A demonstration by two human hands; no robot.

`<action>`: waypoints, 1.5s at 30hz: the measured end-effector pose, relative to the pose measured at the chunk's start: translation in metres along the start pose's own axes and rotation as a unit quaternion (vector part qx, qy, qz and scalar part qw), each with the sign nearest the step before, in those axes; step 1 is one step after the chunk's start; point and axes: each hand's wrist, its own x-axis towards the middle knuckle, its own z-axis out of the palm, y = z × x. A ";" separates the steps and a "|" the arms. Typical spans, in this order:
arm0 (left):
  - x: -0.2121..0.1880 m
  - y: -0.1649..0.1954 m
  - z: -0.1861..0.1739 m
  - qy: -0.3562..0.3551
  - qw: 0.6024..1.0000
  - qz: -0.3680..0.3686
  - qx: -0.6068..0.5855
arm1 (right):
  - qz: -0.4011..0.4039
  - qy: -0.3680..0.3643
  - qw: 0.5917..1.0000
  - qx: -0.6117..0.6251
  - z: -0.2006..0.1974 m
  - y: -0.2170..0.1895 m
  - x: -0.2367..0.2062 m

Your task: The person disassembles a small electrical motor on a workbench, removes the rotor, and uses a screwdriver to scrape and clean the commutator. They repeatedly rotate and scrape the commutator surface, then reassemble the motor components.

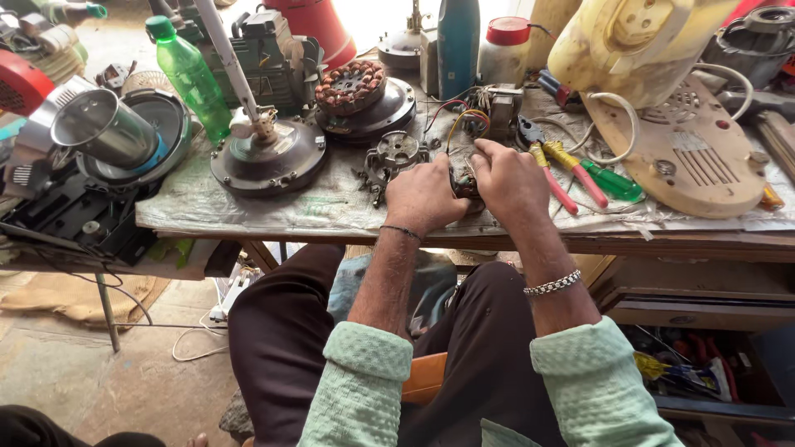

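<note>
Head view: the person sits at a cluttered tabletop (248, 207) covered with a grey sheet, both forearms reaching forward from pale green sleeves. The left hand (424, 197) and the right hand (511, 182) close together around a small dark electrical part (462, 172) with coloured wires, held just above the front edge of the tabletop; each hand grips one side of it, fingers curled in. A thin dark band sits on the left wrist and a metal chain bracelet (552, 285) on the right. Just right of the hands lie pliers with yellow and pink handles (553, 170) and a green-handled screwdriver (611, 182). Just beyond the left hand lies a small metal bracket piece (396, 153). Further left rests a round motor housing (267, 157) with a white rod rising from it, and behind that a green plastic bottle (190, 79). A copper-wound stator (351, 85) sits on a dark disc behind the hands. At the far left stands a steel tumbler (103, 128).
</note>
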 end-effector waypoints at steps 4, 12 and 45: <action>-0.002 -0.001 0.001 0.001 1.000 -0.012 -0.009 | -0.003 -0.010 1.000 0.024 -0.003 0.004 -0.014; 0.000 0.000 0.000 -0.008 1.000 0.000 -0.005 | -0.001 -0.023 1.000 0.015 -0.001 0.003 0.000; -0.004 -0.002 0.001 0.011 1.000 -0.004 0.001 | -0.035 -0.011 0.995 0.088 -0.004 0.015 -0.027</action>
